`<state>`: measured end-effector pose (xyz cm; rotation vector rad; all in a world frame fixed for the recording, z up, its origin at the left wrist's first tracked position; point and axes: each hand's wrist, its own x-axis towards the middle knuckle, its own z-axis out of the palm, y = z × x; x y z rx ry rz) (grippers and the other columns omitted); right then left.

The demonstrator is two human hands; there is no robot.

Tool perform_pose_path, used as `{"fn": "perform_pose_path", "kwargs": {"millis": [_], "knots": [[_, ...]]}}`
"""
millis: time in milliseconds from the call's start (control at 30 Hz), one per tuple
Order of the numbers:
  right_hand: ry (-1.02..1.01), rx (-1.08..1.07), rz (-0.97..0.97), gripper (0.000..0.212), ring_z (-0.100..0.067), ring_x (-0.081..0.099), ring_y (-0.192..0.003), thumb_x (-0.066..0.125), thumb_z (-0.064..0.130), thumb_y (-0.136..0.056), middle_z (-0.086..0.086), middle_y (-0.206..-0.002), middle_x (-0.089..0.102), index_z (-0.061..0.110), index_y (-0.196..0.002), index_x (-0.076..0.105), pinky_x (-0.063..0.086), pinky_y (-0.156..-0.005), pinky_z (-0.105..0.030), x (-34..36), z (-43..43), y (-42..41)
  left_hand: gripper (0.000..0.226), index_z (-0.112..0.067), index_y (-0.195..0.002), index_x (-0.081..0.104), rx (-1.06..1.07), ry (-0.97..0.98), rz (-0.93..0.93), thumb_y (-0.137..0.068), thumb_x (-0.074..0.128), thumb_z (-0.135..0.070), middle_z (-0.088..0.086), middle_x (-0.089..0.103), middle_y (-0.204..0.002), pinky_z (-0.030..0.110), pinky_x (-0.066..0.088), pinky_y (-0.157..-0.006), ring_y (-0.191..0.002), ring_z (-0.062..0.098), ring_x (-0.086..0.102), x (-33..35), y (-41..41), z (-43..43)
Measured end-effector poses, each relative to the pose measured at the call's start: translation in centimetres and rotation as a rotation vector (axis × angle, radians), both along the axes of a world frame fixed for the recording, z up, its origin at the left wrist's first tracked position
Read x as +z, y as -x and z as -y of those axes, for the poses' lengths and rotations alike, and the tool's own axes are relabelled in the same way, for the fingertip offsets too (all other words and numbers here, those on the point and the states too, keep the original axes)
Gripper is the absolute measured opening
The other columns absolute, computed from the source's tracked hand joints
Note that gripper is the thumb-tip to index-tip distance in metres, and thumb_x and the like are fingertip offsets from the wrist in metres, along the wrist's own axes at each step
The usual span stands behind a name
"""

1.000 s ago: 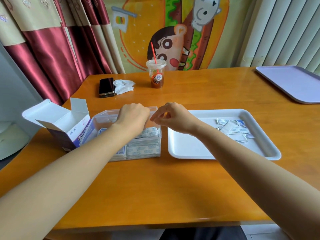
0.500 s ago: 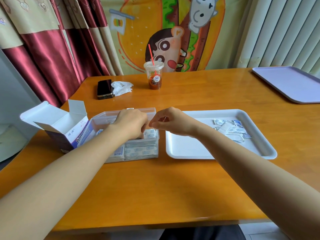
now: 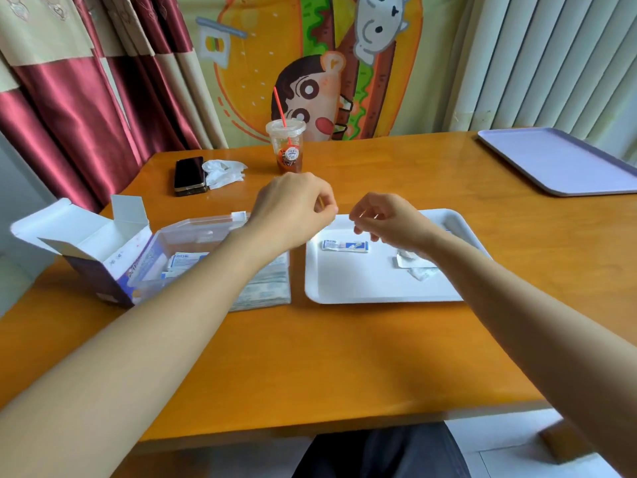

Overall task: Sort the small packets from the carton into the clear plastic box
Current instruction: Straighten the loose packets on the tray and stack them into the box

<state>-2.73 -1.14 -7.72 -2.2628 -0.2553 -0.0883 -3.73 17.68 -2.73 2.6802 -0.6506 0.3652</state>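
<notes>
Above the gap between the clear plastic box [image 3: 193, 232] and the white tray [image 3: 379, 288], the left hand [image 3: 293, 208] hangs with its fingers curled in and its thumb tip against the forefinger tip; a thin pale sliver shows at that pinch, but I cannot tell what it is or whether it is really held. Just beside it, over the far-left part of the tray, the right hand [image 3: 389, 222] has its fingers loosely bent, thumb and forefinger close together, and whether anything thin sits between them cannot be told either. The two hands are near each other but apart. One blue-and-white packet [image 3: 344, 245] lies flat on the tray below the right hand's fingers, and crumpled wrappers [image 3: 415, 267] lie by the right wrist. Stacked packets [image 3: 265, 288] fill the near-right part of the box, with a few more showing further left under the forearm. The open carton [image 3: 86, 250], flaps up, leans against the box's left side. All this sits on an orange wooden table [image 3: 344, 357]. Toward the far edge lie a black phone [image 3: 189, 175] with a crumpled tissue [image 3: 224, 172] just beside it, and a plastic cup [image 3: 286, 146] with a red straw. A lilac tray [image 3: 565, 160] rests at the far right
</notes>
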Motion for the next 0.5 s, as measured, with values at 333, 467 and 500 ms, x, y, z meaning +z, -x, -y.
{"fn": "perform_pose_path", "kwargs": {"millis": [333,467,500], "knots": [[0.455,-0.089,-0.045,0.045,-0.017,0.055,-0.117,0.052,-0.008,-0.079,0.001,-0.123,0.064,0.012,-0.118,0.064,0.033,-0.076,-0.005,-4.1,9.7,0.0,0.016,-0.027,-0.1,0.068,-0.155,-0.011,-0.238,-0.084,0.064,-0.026,-0.004,0.064,-0.099,0.031,0.05,-0.079,-0.088,0.019,0.059,-7.7,-2.4,8.8],[0.535,-0.043,0.032,0.027,-0.02,0.059,-0.097,0.069,0.012,-0.08,0.0,-0.105,0.069,0.017,-0.106,0.072,0.041,-0.075,-0.022,-4.7,10.3,-0.6,0.026,-0.028,-0.107,0.066,-0.167,-0.007,-0.289,-0.083,0.067,-0.036,-0.005,0.061,-0.096,0.029,0.044,-0.076,-0.091,0.019,0.057,-9.5,-3.6,10.4],[0.532,-0.057,0.047,0.024,-0.017,0.058,-0.09,0.069,0.013,-0.079,0.0,-0.1,0.069,0.016,-0.103,0.073,0.038,-0.07,-0.018,-4.6,10.5,-0.7,0.027,-0.029,-0.106,0.065,-0.173,-0.008,-0.304,-0.082,0.068,-0.042,-0.007,0.06,-0.09,0.028,0.042,-0.073,-0.09,0.019,0.057,-9.9,-3.8,10.7]]}}
